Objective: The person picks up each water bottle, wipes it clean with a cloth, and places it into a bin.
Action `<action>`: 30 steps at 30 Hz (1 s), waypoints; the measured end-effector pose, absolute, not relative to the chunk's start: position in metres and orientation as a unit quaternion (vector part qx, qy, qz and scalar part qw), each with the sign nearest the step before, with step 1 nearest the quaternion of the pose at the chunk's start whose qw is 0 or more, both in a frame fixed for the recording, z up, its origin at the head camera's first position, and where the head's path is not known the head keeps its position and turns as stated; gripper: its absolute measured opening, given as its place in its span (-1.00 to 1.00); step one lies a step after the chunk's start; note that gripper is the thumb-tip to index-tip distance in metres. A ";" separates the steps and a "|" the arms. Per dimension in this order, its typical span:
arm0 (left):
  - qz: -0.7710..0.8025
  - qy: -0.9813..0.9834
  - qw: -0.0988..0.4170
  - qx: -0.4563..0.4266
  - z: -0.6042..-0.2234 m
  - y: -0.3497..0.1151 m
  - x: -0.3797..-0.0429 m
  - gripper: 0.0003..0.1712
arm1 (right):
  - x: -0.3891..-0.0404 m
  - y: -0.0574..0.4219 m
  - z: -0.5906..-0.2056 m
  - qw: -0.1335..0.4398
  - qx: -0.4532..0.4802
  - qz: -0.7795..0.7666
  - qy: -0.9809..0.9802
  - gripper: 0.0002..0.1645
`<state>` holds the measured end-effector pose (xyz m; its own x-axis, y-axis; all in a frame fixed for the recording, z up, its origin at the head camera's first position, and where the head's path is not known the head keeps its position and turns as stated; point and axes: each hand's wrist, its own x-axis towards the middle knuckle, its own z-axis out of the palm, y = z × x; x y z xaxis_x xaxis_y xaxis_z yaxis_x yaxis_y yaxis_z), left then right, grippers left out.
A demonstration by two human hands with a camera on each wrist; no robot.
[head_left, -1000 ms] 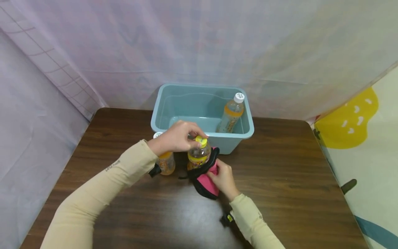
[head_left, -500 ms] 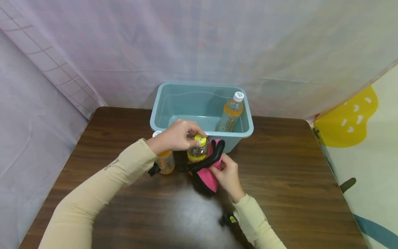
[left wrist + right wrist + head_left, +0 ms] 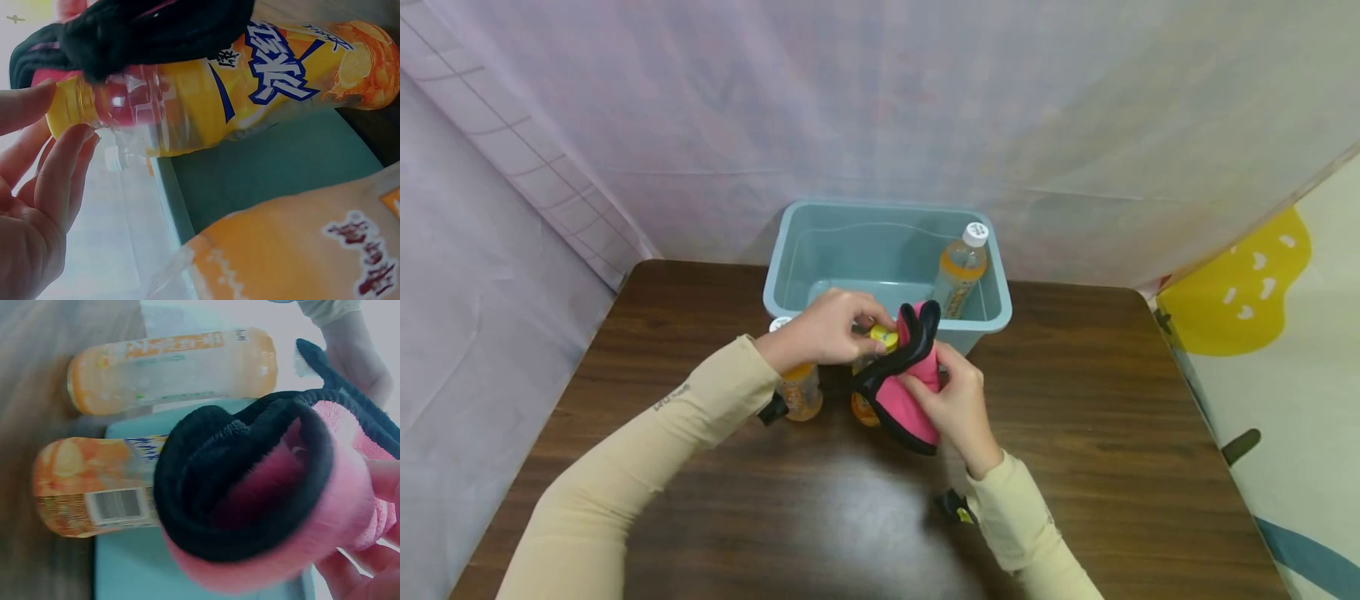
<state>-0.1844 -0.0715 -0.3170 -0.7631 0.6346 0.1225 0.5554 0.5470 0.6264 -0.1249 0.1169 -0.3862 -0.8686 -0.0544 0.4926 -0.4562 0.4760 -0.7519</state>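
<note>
My left hand (image 3: pixel 827 329) pinches the yellow cap (image 3: pixel 65 107) of a clear plastic bottle (image 3: pixel 269 69) with a yellow label and orange slices printed near its base. The bottle stands upright on the table in front of the bin. My right hand (image 3: pixel 958 408) grips a pink cloth (image 3: pixel 910 408) with black edging, folded over itself, against the bottle's right side near the neck. In the head view the cloth hides most of the bottle. Beside my left wrist, a second bottle (image 3: pixel 801 392) with a white cap and orange label stands on the table.
A light blue plastic bin (image 3: pixel 775 275) stands at the back of the brown wooden table (image 3: pixel 1075 433). Another white-capped bottle (image 3: pixel 961 271) leans inside its right end. A pale curtain (image 3: pixel 880 100) hangs right behind the bin.
My right hand has raised the cloth along the bottle, up and slightly to the right, uncovering its lower part. My left hand has kept its pinch on the cap.
</note>
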 end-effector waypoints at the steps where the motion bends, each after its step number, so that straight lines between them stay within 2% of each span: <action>1: 0.335 0.878 0.062 0.337 -0.317 -0.071 -0.185 -0.76 | -0.124 0.117 -0.390 0.204 0.147 0.490 -0.835 -0.60; 8: 0.339 0.878 0.073 0.329 -0.317 -0.072 -0.185 -0.76 | -0.124 0.120 -0.428 0.176 0.116 0.494 -0.843 -0.59; 17: 0.339 0.876 0.065 0.337 -0.319 -0.072 -0.185 -0.77 | -0.131 0.121 -0.483 0.124 0.118 0.440 -0.881 -0.69; 25: 0.343 0.873 0.067 0.340 -0.319 -0.072 -0.185 -0.77 | -0.132 0.122 -0.490 0.120 0.111 0.456 -0.875 -0.69; 30: 0.348 0.870 0.069 0.341 -0.319 -0.072 -0.184 -0.77 | -0.128 0.122 -0.481 0.147 0.112 0.495 -0.849 -0.69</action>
<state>-0.1840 -0.0722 -0.3187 -0.7575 0.6421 0.1176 0.5463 0.5249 0.6527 -0.1284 0.1224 -0.4809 -0.9315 -0.0446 0.3611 -0.3363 0.4844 -0.8077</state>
